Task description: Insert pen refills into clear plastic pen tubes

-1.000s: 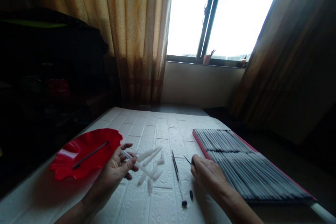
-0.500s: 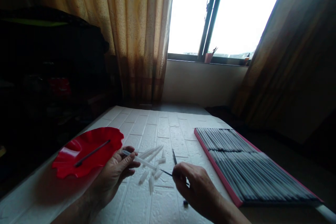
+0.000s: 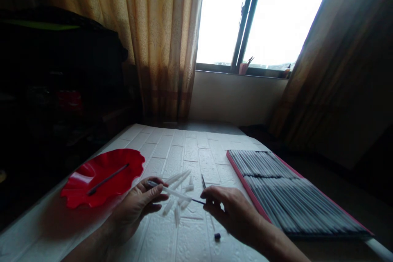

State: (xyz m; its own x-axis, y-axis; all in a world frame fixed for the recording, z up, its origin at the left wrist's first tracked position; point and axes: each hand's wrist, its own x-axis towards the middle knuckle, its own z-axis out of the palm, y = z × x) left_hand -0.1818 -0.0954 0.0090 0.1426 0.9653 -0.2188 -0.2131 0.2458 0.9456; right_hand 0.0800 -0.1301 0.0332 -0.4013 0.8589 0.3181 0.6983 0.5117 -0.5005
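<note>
My left hand (image 3: 143,200) is closed around a translucent white pen barrel (image 3: 178,193), which slants down to the right. A dark tip shows at the barrel's far left end. My right hand (image 3: 230,208) pinches a thin dark pen refill (image 3: 198,201) that sticks out of the barrel's right end. Beneath and behind the barrel lie several loose translucent pen parts (image 3: 177,215). Another dark, thin stick (image 3: 203,181) lies just beyond my right fingers, partly hidden by them. A small dark blue cap (image 3: 217,236) rests on the table below my right hand.
At the left stands a red wavy-rimmed dish (image 3: 73,190) with one dark pen (image 3: 109,178) in it. A pink-edged box (image 3: 245,184) packed with rows of pens occupies the right side. The white brick-patterned table (image 3: 190,143) reaches back toward a window and curtains.
Both hands have shifted slightly; the barrel has moved right and a little down. Less of the refill shows between the barrel and my right fingers. The dark cap is now more exposed.
</note>
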